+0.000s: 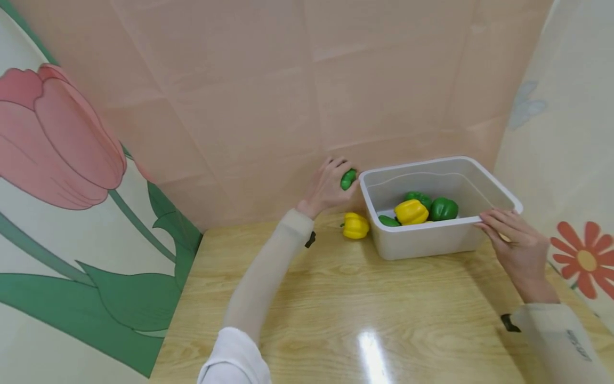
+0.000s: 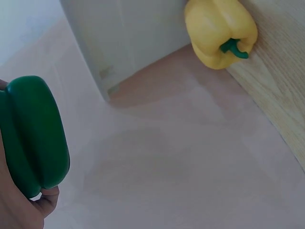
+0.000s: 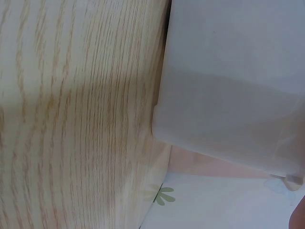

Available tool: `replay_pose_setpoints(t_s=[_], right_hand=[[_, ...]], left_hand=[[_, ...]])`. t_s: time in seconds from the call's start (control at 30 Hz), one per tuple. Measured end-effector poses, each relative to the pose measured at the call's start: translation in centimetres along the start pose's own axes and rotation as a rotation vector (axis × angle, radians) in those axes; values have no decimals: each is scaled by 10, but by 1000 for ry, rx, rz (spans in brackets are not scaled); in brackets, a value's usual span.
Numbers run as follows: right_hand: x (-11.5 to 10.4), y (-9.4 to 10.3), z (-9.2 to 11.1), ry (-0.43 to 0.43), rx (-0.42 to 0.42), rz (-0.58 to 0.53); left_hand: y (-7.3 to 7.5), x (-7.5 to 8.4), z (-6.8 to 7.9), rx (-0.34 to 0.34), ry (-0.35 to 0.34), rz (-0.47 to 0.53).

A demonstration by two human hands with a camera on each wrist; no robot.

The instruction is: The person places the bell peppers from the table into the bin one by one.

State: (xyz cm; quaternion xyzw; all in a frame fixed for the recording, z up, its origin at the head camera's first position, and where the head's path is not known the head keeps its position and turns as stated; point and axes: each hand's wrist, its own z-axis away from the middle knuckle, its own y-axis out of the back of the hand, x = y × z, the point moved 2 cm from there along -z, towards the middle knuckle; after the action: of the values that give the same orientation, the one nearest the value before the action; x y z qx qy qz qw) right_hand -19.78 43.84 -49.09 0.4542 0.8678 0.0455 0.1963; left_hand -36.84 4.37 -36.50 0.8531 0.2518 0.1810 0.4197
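Observation:
My left hand (image 1: pixel 332 184) grips a green bell pepper (image 1: pixel 348 180) in the air, just left of a white plastic bin (image 1: pixel 427 240). In the left wrist view the same green pepper (image 2: pixel 35 136) shows at the left edge with fingers around it. The right hand (image 1: pixel 520 242) pinches the bin's rim at its front right corner. Inside the bin lie a yellow bell pepper (image 1: pixel 411 212), a green one (image 1: pixel 443 208) and other green peppers, partly hidden by the front wall. Outside, against the bin's left side, a yellow bell pepper (image 1: pixel 355 226) lies on the table.
The wooden table (image 1: pixel 297 320) runs up to a pink cloth backdrop (image 1: pixel 240 106). A tulip-printed panel (image 1: pixel 62 138) stands on the left. At the right is a pale panel with a red flower (image 1: pixel 586 260).

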Motion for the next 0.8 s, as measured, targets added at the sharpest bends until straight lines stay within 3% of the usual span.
replay_pose_setpoints(t_s=[0.57, 0.8], right_hand=[[-2, -3, -6, 14, 4, 3], [-1, 1, -2, 7, -9, 2]], left_hand=[[3, 10, -22, -8, 21, 30], [-6, 14, -28, 17, -26, 46]])
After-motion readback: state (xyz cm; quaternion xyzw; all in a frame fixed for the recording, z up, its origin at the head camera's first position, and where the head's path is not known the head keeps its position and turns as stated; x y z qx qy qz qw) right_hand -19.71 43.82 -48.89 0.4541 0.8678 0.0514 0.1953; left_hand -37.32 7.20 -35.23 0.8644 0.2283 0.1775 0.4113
